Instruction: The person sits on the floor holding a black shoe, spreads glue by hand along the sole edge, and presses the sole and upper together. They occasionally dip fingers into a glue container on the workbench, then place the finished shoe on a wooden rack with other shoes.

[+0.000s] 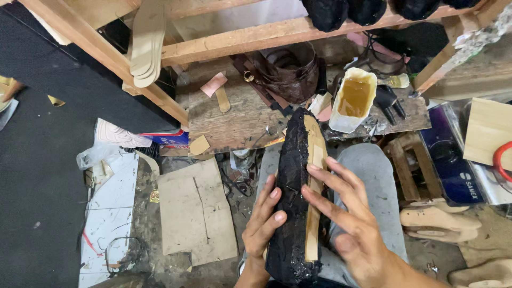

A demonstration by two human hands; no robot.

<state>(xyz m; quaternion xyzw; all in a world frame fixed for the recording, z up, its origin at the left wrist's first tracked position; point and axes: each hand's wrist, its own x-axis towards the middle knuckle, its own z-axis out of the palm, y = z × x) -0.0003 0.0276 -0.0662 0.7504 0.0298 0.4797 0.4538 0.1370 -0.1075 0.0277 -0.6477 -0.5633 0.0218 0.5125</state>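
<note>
A black shoe upper stretched over a last point(292, 197) rests sole-up on my lap, with a tan insole strip point(314, 176) showing along its right side. My left hand point(262, 224) grips the shoe from the left, thumb on the black material. The fingers of my right hand point(346, 218) are spread and press down on the tan insole and the black edge beside it.
A low wooden workbench point(234, 114) ahead carries a cut plastic jug of amber glue point(353, 98), a brush point(394, 81) and dark leather pieces point(285, 74). Cardboard sheets point(196, 213) lie on the floor at left. Wooden shoe lasts point(437, 218) lie at right.
</note>
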